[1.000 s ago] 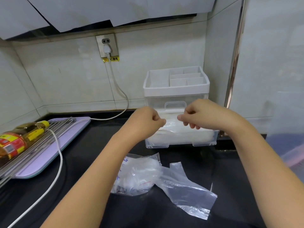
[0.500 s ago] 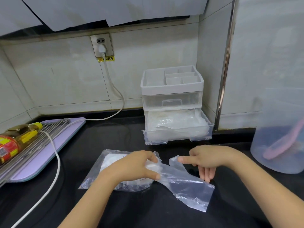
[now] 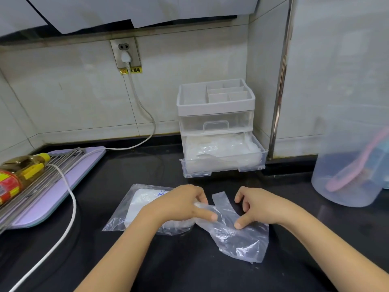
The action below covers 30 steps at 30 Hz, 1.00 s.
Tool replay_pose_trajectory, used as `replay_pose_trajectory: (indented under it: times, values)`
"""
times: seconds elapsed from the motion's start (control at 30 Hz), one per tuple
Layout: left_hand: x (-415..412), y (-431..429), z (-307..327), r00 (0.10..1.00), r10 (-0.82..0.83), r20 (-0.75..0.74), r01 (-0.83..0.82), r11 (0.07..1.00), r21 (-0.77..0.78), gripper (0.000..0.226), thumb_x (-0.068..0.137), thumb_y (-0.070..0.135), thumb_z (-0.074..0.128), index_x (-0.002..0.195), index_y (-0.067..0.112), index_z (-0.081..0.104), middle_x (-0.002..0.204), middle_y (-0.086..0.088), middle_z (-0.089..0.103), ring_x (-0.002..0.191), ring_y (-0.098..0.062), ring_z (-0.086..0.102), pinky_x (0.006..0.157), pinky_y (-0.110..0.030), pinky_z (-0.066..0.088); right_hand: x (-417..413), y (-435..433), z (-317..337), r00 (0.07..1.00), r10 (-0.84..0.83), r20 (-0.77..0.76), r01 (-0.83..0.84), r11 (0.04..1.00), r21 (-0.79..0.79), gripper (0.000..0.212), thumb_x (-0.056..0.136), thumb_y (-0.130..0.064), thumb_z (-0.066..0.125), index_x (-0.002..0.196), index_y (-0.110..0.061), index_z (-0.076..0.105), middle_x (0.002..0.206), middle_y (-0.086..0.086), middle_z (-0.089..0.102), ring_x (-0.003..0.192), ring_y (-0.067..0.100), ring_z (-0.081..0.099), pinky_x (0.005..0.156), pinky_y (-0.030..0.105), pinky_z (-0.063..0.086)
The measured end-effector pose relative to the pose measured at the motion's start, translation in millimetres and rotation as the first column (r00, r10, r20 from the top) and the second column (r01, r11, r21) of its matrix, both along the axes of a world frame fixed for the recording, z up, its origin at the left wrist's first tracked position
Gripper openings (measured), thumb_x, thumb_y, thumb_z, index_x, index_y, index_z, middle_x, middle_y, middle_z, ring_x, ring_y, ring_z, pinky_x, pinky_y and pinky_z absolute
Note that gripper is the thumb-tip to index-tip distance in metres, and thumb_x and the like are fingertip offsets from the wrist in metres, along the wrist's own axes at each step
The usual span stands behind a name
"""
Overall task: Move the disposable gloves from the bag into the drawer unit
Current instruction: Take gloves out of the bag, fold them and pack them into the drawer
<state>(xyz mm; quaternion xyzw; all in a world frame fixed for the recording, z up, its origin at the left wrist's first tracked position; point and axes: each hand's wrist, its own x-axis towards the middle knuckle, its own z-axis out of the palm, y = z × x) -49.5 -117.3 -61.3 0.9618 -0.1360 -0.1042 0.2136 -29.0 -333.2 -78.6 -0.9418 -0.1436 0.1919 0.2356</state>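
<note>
A clear plastic bag (image 3: 126,209) with a white stack of disposable gloves inside lies on the black counter. My left hand (image 3: 179,205) rests on its right end, fingers curled at the bag's mouth and the forefinger stretched onto a loose clear glove (image 3: 237,239). My right hand (image 3: 259,207) holds that glove with the thumb pressed on it and the fingers curled. Behind stands the drawer unit (image 3: 215,110); its lower drawer (image 3: 223,167) is pulled out and holds several clear gloves.
A purple board (image 3: 69,186) with metal skewers and an oil bottle (image 3: 19,173) lies at the left. A white cable (image 3: 69,209) runs from the wall socket across the counter. At the right stands a translucent tub (image 3: 349,186) holding a pink brush.
Both hands came down from the open drawer to the counter. The left hand settled on the bag, and the right hand's fingers curled onto the loose glove.
</note>
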Motion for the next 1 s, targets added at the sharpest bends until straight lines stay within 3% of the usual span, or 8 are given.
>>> replay_pose_trajectory:
  times: [0.13,0.23,0.3,0.4,0.53,0.73,0.87,1.0]
  values:
    - [3.2,-8.2,0.6,0.999,-0.044,0.017,0.043,0.999,0.009,0.016,0.077,0.034,0.074,0.082,0.023,0.064,0.096,0.009,0.063,0.094,-0.011,0.060,0.085,-0.030,0.049,-1.8,-2.2,-3.3,0.998,0.065,-0.015,-0.063,0.994,0.085,0.035,0.071,-0.025,0.082,0.100,-0.026,0.063,0.098,-0.009,0.058,0.079,0.004,0.055,0.070,0.018,0.045]
    - [2.9,-12.1,3.2,0.997,-0.061,0.043,0.063,0.996,-0.056,0.012,0.079,0.027,0.072,0.074,0.025,0.061,0.091,0.006,0.065,0.092,-0.014,0.061,0.085,-0.033,0.050,-3.1,-6.2,-2.6,0.996,0.086,-0.005,-0.085,0.987,0.134,0.015,0.076,-0.018,0.078,0.078,-0.023,0.063,0.077,-0.013,0.060,0.067,0.002,0.052,0.063,0.016,0.042]
    - [2.2,-12.6,8.3,0.996,-0.070,0.060,0.076,0.990,-0.117,0.014,0.079,0.027,0.071,0.071,0.028,0.059,0.088,0.005,0.067,0.089,-0.013,0.062,0.087,-0.036,0.051,-4.0,-10.6,1.4,0.996,0.093,-0.014,-0.088,0.975,0.206,0.019,0.078,-0.015,0.076,0.070,-0.022,0.060,0.067,-0.011,0.059,0.064,0.003,0.054,0.064,0.018,0.045]
    - [-0.1,-11.7,23.1,0.991,-0.093,0.096,0.113,0.965,-0.238,0.016,0.081,0.024,0.071,0.071,0.028,0.058,0.080,0.012,0.065,0.084,-0.004,0.063,0.087,-0.029,0.051,-6.3,-19.6,20.0,0.990,0.130,-0.056,-0.101,0.926,0.364,0.017,0.077,-0.010,0.075,0.080,-0.018,0.061,0.073,-0.004,0.065,0.069,0.007,0.061,0.074,0.023,0.051]
    - [3.3,-8.5,51.4,0.986,-0.063,0.157,0.132,0.868,-0.478,0.020,0.079,0.015,0.076,0.074,0.023,0.058,0.074,0.010,0.061,0.069,-0.003,0.057,0.068,-0.017,0.046,-0.2,-34.0,55.6,0.997,0.071,-0.001,-0.058,0.830,0.555,0.026,0.073,-0.013,0.078,0.097,-0.017,0.071,0.086,0.002,0.072,0.079,0.011,0.067,0.083,0.021,0.052]
    - [16.8,-2.9,100.3,0.998,-0.023,0.065,0.056,0.819,-0.571,0.044,0.070,0.028,0.081,0.109,0.029,0.061,0.073,0.011,0.061,0.072,-0.005,0.058,0.089,-0.025,0.044,15.7,-36.3,107.2,0.974,-0.075,0.212,-0.135,0.559,0.818,0.015,0.068,-0.016,0.071,0.080,-0.024,0.077,0.096,0.000,0.073,0.088,0.009,0.063,0.081,0.018,0.050]
    - [32.8,-4.7,119.0,0.998,0.010,0.060,0.032,0.752,-0.658,0.005,0.085,0.021,0.068,0.083,0.016,0.067,0.073,0.015,0.068,0.066,0.007,0.060,0.066,-0.008,0.046,35.2,-29.7,131.3,0.960,-0.114,0.256,-0.154,0.548,0.822,0.023,0.067,-0.015,0.073,0.089,-0.017,0.073,0.094,0.003,0.074,0.087,0.018,0.066,0.083,0.027,0.050]
    - [60.9,-4.0,118.3,0.987,0.160,0.023,-0.096,0.694,-0.714,0.014,0.088,0.018,0.066,0.076,0.013,0.067,0.068,0.008,0.067,0.060,0.001,0.059,0.057,-0.008,0.046,66.0,-26.4,134.7,0.945,-0.267,0.188,-0.009,0.554,0.833,0.017,0.076,-0.017,0.074,0.093,-0.014,0.074,0.090,-0.001,0.075,0.086,0.009,0.070,0.077,0.015,0.052]
